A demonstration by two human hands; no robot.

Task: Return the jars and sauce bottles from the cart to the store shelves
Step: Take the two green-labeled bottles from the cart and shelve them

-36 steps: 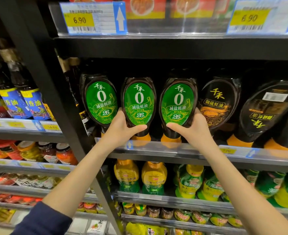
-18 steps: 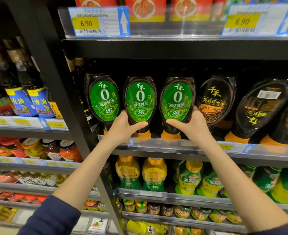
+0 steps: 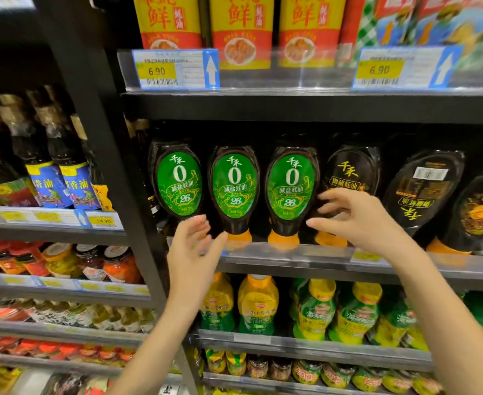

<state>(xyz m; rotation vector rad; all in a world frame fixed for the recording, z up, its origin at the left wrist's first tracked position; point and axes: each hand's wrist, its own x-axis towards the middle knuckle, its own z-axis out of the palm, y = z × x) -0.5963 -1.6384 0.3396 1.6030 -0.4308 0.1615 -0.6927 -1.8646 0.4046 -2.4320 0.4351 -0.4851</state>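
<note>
Both hands are coming off the bottles they were gripping a moment ago. At the centre of the frame the middle green-label bottle (image 3: 234,189) and the right green-label bottle (image 3: 290,189) are standing cap-down on the shelf (image 3: 291,253), beside a third green-label bottle (image 3: 179,181) to their left. The left hand (image 3: 193,255) is hovering just below and left of the middle one, fingers wide and relaxed, holding nothing. The right hand (image 3: 358,223) is hanging right of the right one, fingers spread, empty, in front of a dark gold-lettered bottle (image 3: 351,169). Both forearms are reaching up from the frame's lower edge.
</note>
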